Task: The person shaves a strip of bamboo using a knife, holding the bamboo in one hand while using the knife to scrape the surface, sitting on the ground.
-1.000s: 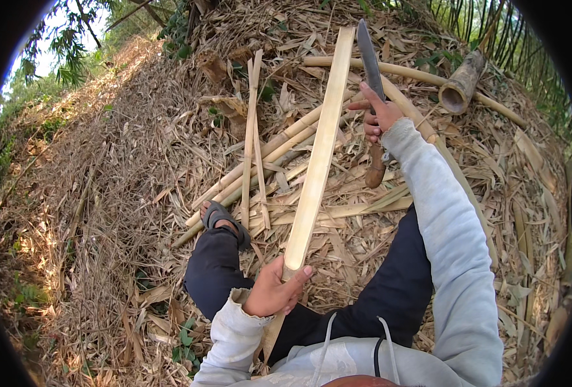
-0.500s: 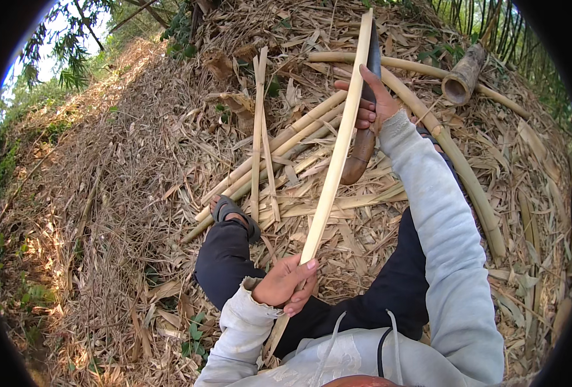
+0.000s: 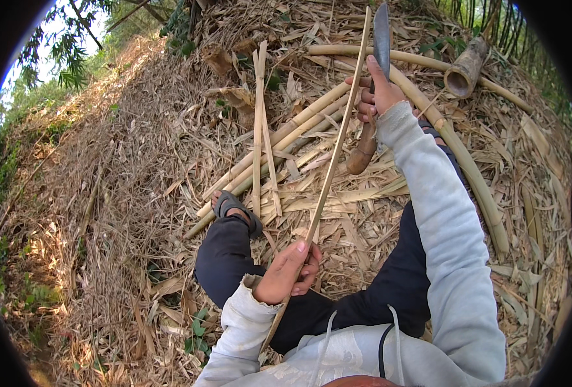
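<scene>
A long thin bamboo strip [image 3: 330,174] slants from my lap up to the far edge, its narrow side turned up. My left hand [image 3: 290,272] is closed round its lower part. Farther up, my right hand [image 3: 381,95] grips a machete [image 3: 381,39], whose dark blade points away from me. The machete's wooden handle [image 3: 361,153] sticks out below that hand. The right hand's fingers are close beside the strip's upper part; whether they touch it I cannot tell.
Bamboo poles [image 3: 286,137] lie near my left foot, with two crossed split strips [image 3: 258,129] over them. A curved pole [image 3: 453,145] bends round my right side. A hollow bamboo section [image 3: 461,79] lies at the far right. Stumps [image 3: 237,100] stand ahead; dry leaves cover the ground.
The bamboo strip has turned from its broad pale face to its narrow edge. My right hand and the machete have shifted slightly right, away from the strip.
</scene>
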The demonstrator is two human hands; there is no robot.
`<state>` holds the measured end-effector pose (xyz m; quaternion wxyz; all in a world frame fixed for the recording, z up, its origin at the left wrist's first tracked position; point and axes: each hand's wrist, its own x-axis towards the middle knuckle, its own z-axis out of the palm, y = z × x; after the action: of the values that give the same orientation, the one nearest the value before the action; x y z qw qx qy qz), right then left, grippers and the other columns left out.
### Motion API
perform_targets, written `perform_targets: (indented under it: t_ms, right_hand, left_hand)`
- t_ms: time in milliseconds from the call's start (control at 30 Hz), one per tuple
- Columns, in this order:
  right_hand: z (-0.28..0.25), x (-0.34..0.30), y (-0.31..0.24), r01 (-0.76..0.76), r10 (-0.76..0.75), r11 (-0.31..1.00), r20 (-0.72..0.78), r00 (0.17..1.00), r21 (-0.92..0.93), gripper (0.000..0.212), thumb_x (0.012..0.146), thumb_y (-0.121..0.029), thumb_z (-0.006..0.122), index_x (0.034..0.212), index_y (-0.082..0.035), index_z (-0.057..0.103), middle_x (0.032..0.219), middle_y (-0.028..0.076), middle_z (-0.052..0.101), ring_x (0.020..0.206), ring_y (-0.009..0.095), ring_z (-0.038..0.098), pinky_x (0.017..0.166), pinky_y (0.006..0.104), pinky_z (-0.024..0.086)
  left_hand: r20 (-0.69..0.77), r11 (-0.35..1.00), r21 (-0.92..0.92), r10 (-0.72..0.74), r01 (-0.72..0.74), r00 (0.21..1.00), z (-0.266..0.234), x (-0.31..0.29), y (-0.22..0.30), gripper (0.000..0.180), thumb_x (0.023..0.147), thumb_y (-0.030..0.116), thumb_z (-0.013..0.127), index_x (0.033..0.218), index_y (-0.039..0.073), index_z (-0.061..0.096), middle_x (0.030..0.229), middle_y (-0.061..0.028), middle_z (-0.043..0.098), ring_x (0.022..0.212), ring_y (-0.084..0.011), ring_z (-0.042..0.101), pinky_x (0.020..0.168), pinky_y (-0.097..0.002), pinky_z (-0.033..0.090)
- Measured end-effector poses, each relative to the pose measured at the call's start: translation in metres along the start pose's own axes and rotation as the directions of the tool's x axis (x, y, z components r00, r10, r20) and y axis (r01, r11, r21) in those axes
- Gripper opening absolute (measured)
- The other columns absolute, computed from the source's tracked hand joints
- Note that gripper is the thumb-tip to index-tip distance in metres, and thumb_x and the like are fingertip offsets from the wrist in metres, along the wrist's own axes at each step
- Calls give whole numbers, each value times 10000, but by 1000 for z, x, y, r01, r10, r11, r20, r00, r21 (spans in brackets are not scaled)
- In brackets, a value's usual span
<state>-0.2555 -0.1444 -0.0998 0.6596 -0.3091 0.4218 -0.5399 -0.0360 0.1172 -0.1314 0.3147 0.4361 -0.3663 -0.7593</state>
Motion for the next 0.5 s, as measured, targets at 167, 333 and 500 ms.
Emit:
perform_targets:
  t_ms: [167, 333, 500]
  right_hand:
    - [4, -24, 24, 253, -237, 820, 98, 967, -514, 717, 943, -648, 406, 991, 19, 665, 486, -37, 318, 407, 103, 385, 446, 300, 374]
    - [22, -72, 67, 647, -146, 277, 635, 759, -710, 656, 965, -598, 402, 868, -4, 662, 621, 119, 590, 588, 305, 609, 578, 407, 473]
    - [37, -123, 78, 773, 84, 50, 774, 627, -632, 587, 905, -594, 512, 801, -23, 602, 701, 166, 643, 642, 367, 648, 590, 443, 515]
  left_hand:
    - [-50, 980, -195, 37, -46, 998, -3, 6, 4, 350, 1035, 414, 360, 925, 85, 406, 653, 10, 322, 382, -63, 286, 340, -226, 235]
    - [-279, 985, -47, 149, -169, 949, -2, 8, 11, 253, 1009, 236, 495, 836, 124, 348, 566, 8, 334, 360, -67, 295, 333, -229, 225]
    - [-389, 981, -34, 163, -191, 907, -15, 12, 4, 182, 999, 168, 490, 856, 96, 404, 545, -13, 377, 358, -80, 322, 340, -239, 251]
